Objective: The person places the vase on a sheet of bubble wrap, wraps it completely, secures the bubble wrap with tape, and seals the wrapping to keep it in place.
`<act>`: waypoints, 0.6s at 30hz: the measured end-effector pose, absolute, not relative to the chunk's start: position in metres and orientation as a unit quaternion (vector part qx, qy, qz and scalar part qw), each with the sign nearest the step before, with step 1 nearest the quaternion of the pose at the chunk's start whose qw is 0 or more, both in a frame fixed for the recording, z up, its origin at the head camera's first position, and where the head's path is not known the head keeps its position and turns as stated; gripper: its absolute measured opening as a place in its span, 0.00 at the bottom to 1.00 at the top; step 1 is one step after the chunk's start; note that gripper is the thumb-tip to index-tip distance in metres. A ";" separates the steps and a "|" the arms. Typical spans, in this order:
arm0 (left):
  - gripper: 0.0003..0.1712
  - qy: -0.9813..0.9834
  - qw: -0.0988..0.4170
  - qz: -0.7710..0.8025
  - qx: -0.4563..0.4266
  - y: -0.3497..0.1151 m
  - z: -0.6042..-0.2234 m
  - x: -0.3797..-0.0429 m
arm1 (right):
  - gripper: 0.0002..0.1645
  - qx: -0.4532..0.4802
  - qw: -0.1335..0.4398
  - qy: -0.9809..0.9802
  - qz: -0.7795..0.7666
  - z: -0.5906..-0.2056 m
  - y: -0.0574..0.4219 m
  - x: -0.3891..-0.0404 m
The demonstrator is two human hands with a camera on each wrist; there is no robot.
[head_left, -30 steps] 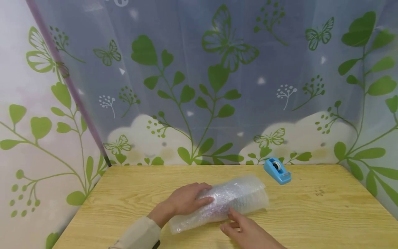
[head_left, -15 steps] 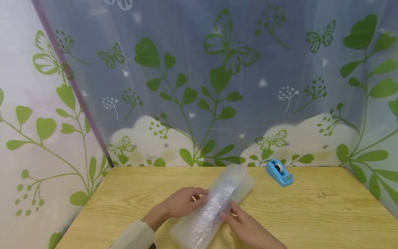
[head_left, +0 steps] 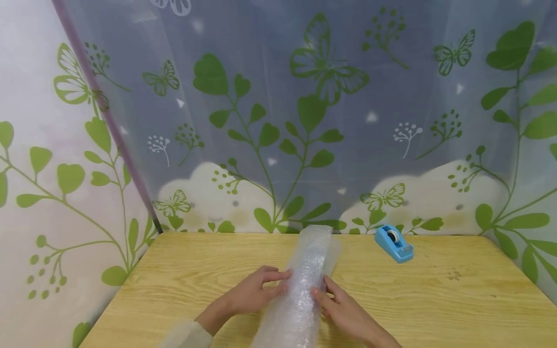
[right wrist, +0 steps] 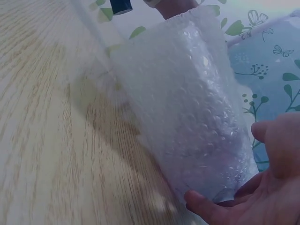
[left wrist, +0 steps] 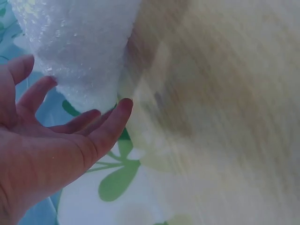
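A roll of clear bubble wrap (head_left: 306,280) lies lengthwise before me, its far end reaching the back of the table. Whatever is wrapped inside shows only as a faint purplish tint in the right wrist view. My left hand (head_left: 256,291) is at the roll's left side, fingers spread and loosely bent, the fingertips at its edge. From the right, my right hand (head_left: 348,309) holds the roll, thumb on top and fingers around the side. In the right wrist view, fingers of that hand (right wrist: 248,197) curve about the wrap's end.
A blue tape dispenser (head_left: 393,243) with a roll of tape stands at the back right of the wooden table (head_left: 435,299). Behind the table hangs a curtain (head_left: 261,121) printed with leaves and butterflies.
The bubble wrap roll has turned from lying slantwise to pointing nearly straight away from me. My left hand has shifted from on top of it to its left side.
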State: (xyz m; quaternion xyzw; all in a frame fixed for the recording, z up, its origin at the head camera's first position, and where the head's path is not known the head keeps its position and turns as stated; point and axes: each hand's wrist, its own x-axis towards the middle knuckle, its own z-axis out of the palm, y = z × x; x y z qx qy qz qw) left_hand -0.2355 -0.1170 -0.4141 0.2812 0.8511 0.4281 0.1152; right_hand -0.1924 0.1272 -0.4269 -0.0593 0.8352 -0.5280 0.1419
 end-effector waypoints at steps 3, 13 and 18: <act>0.24 0.825 0.128 0.470 0.286 -0.115 -0.418 -0.232 | 0.50 -0.043 0.129 0.834 -0.535 -0.428 0.126 -0.194; 0.23 0.731 0.163 0.624 0.223 -0.106 -0.436 -0.224 | 0.48 -0.050 0.118 0.816 -0.563 -0.435 0.130 -0.204; 0.24 0.720 0.147 0.654 0.183 -0.102 -0.440 -0.221 | 0.45 -0.086 0.137 0.786 -0.597 -0.439 0.134 -0.211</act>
